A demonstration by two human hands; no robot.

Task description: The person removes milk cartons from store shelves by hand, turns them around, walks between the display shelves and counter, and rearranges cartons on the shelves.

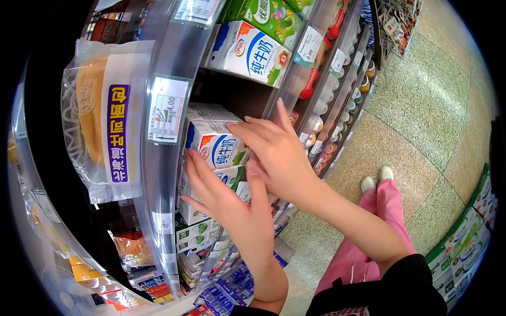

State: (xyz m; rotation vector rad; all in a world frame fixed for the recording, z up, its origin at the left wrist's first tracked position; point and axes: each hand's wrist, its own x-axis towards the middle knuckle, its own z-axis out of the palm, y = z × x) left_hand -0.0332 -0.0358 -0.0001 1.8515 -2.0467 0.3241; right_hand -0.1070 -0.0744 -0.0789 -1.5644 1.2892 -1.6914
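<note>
A white milk carton (220,150) sits on the shelf (159,181), left of centre, directly against another carton (227,176) on its near side. Light, even pressure from both sides should keep it square. Your left hand (229,205) touches its near left corner, thumb well apart; your right hand (279,158) rests fingertips on its far right edge, fingers spread. How firmly either presses, you cannot tell. Farther left hangs packaged bread (92,118).

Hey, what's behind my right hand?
Partly behind your right hand, a white milk carton shows its blue lettering; whatever the hand itself covers can't be seen.
</note>
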